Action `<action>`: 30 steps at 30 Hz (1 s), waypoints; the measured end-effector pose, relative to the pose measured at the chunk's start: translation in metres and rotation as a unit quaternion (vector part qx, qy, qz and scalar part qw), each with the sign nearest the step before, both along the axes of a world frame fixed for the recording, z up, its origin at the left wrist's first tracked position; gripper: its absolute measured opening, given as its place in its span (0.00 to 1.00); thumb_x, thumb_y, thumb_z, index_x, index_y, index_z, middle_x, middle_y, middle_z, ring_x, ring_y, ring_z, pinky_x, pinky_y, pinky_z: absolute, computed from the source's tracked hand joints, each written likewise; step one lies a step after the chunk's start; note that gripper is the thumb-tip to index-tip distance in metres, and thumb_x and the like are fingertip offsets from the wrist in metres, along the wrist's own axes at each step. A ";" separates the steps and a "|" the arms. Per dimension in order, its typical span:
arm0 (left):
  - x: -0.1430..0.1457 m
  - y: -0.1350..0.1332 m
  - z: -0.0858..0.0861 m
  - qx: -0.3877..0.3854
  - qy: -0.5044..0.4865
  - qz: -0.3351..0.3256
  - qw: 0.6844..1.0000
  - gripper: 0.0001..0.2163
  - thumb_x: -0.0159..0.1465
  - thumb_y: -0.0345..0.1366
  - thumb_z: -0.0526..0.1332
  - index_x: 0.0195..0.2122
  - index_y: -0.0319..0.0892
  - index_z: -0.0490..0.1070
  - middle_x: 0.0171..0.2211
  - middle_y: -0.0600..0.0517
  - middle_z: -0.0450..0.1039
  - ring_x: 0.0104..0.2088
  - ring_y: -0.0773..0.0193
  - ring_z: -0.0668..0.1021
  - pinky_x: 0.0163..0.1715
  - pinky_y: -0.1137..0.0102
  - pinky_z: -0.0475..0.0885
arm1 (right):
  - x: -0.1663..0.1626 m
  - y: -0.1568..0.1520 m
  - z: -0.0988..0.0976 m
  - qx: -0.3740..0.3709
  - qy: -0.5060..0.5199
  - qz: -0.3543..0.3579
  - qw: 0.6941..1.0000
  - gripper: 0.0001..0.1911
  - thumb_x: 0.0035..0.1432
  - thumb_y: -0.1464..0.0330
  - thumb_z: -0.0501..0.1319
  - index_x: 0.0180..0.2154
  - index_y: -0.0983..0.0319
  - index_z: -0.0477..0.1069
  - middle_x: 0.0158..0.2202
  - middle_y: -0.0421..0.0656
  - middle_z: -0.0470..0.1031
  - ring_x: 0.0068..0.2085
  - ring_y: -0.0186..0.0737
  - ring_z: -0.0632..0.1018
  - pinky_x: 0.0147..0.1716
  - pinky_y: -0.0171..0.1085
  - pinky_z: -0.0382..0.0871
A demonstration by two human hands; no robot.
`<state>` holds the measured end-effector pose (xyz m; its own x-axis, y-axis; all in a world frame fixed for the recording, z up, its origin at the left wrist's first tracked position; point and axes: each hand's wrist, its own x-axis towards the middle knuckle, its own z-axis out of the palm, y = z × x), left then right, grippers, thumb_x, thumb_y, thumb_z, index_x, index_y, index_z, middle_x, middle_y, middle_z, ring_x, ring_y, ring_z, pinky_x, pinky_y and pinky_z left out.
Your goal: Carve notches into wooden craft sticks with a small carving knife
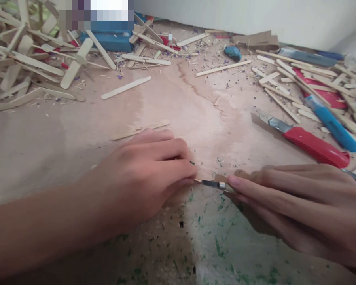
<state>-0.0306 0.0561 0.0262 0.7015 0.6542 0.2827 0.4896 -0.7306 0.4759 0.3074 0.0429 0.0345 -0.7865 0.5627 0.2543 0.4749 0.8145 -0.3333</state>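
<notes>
My left hand (pixel 148 170) is closed low over the tabletop, its fingers bent together around a small wooden stick. Only the pale tip of the stick (pixel 197 181) shows past the fingertips; the rest is hidden. From the right, my right hand (pixel 296 202) pinches a small metal blade tool (pixel 210 183), with a dark narrow blade and a silver collar. The blade's end meets the stick's tip, and the tool's rear is covered by my fingers. Just beyond my left knuckles lies a flat craft stick (pixel 154 127).
A red utility knife (pixel 317 146) lies with its blade out, above my right hand. Craft sticks (pixel 77 65) are heaped at the back left near a blue box (pixel 109 39). More sticks surround a blue-capped marker (pixel 332 122) at right. Shavings and a blue lump (pixel 232 52) lie behind.
</notes>
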 end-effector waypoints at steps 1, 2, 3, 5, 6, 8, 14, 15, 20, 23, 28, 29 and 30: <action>0.000 0.000 0.001 -0.005 0.002 -0.004 1.000 0.17 0.90 0.31 0.60 0.44 0.44 0.86 0.44 0.53 0.88 0.45 0.59 0.87 0.54 0.62 0.78 | 0.000 0.000 -0.001 0.009 0.001 0.005 1.000 0.20 0.84 0.75 0.66 0.70 0.58 0.79 0.39 0.38 0.88 0.29 0.37 0.82 0.28 0.41 0.81; 0.000 0.000 0.002 -0.008 0.002 -0.008 1.000 0.17 0.91 0.32 0.60 0.44 0.44 0.86 0.44 0.53 0.88 0.45 0.59 0.87 0.54 0.62 0.78 | 0.000 0.000 0.000 0.019 0.001 0.011 1.000 0.18 0.85 0.75 0.66 0.70 0.59 0.79 0.40 0.38 0.89 0.29 0.37 0.83 0.28 0.41 0.81; -0.001 0.000 0.002 -0.009 0.003 -0.009 1.000 0.18 0.91 0.32 0.60 0.44 0.44 0.86 0.44 0.53 0.88 0.45 0.59 0.87 0.53 0.62 0.78 | 0.000 0.001 0.001 0.031 0.001 0.014 0.999 0.17 0.86 0.74 0.64 0.69 0.59 0.79 0.41 0.39 0.90 0.29 0.37 0.84 0.29 0.41 0.81; -0.001 -0.001 0.000 -0.007 0.001 -0.002 1.000 0.18 0.91 0.32 0.59 0.44 0.45 0.86 0.45 0.53 0.88 0.46 0.59 0.87 0.53 0.62 0.78 | 0.000 0.003 0.005 0.045 -0.014 0.022 0.999 0.14 0.89 0.72 0.62 0.68 0.60 0.78 0.42 0.40 0.92 0.31 0.37 0.85 0.30 0.39 0.82; -0.001 -0.001 -0.002 -0.003 -0.003 0.003 1.000 0.19 0.91 0.32 0.58 0.44 0.46 0.86 0.45 0.54 0.88 0.45 0.59 0.86 0.53 0.63 0.77 | 0.000 0.005 0.008 0.051 -0.022 0.024 0.998 0.13 0.90 0.71 0.61 0.68 0.59 0.78 0.42 0.40 0.92 0.30 0.36 0.85 0.30 0.39 0.81; 0.000 -0.002 -0.006 0.009 -0.015 0.015 1.000 0.19 0.90 0.31 0.58 0.43 0.47 0.85 0.45 0.54 0.87 0.45 0.60 0.85 0.52 0.64 0.77 | 0.000 0.007 0.012 0.058 -0.033 0.026 0.997 0.13 0.91 0.71 0.59 0.67 0.60 0.78 0.39 0.40 0.91 0.28 0.35 0.83 0.28 0.38 0.79; 0.002 -0.002 -0.010 0.058 -0.020 0.020 0.998 0.18 0.87 0.27 0.60 0.39 0.45 0.83 0.43 0.53 0.85 0.42 0.60 0.83 0.49 0.63 0.76 | 0.000 0.007 0.008 0.045 -0.021 0.016 0.999 0.13 0.88 0.72 0.64 0.67 0.59 0.79 0.38 0.40 0.90 0.27 0.37 0.82 0.26 0.40 0.78; 0.002 -0.002 -0.009 0.061 -0.020 0.019 0.998 0.18 0.87 0.27 0.60 0.39 0.44 0.83 0.43 0.53 0.85 0.43 0.59 0.83 0.50 0.62 0.77 | 0.000 0.006 0.006 0.038 -0.014 0.012 0.999 0.14 0.87 0.72 0.65 0.67 0.59 0.79 0.37 0.39 0.89 0.27 0.37 0.82 0.26 0.41 0.78; 0.003 -0.001 -0.008 0.043 -0.013 0.021 0.999 0.19 0.88 0.29 0.59 0.38 0.45 0.81 0.43 0.53 0.85 0.43 0.59 0.84 0.48 0.62 0.76 | -0.002 0.006 0.003 -0.005 -0.002 0.003 1.000 0.15 0.86 0.72 0.66 0.68 0.60 0.81 0.37 0.40 0.88 0.27 0.38 0.83 0.25 0.42 0.77; 0.002 -0.001 -0.011 0.043 -0.033 0.021 0.998 0.19 0.88 0.29 0.59 0.38 0.45 0.82 0.41 0.54 0.84 0.41 0.61 0.81 0.47 0.64 0.75 | -0.004 0.007 0.003 -0.009 0.002 -0.004 1.000 0.14 0.87 0.71 0.65 0.67 0.60 0.81 0.37 0.40 0.88 0.27 0.37 0.81 0.25 0.42 0.75; 0.003 0.000 -0.011 0.032 -0.038 0.022 0.999 0.21 0.89 0.30 0.58 0.37 0.45 0.83 0.41 0.53 0.82 0.41 0.62 0.80 0.45 0.65 0.74 | -0.006 0.008 0.005 -0.019 0.004 -0.002 1.000 0.14 0.88 0.70 0.64 0.67 0.59 0.81 0.36 0.40 0.86 0.26 0.36 0.81 0.24 0.40 0.75; 0.003 0.000 -0.010 0.031 -0.038 0.023 0.999 0.21 0.89 0.30 0.58 0.37 0.45 0.84 0.40 0.53 0.82 0.41 0.62 0.80 0.44 0.65 0.74 | -0.006 0.009 0.005 -0.022 0.005 0.001 1.000 0.13 0.88 0.71 0.64 0.67 0.60 0.81 0.36 0.39 0.86 0.26 0.36 0.81 0.24 0.40 0.74; 0.003 0.000 -0.009 0.030 -0.034 0.020 0.999 0.21 0.89 0.30 0.58 0.38 0.44 0.84 0.40 0.53 0.82 0.41 0.62 0.80 0.44 0.65 0.74 | -0.006 0.009 0.005 -0.022 0.007 0.002 1.000 0.13 0.88 0.71 0.64 0.67 0.60 0.81 0.35 0.39 0.85 0.26 0.35 0.80 0.25 0.39 0.74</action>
<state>-0.0276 0.0563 0.0176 0.6525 0.6625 0.3680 0.4875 -0.7387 0.4654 0.3009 0.0524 0.0392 -0.7848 0.5711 0.2406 0.4675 0.8004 -0.3751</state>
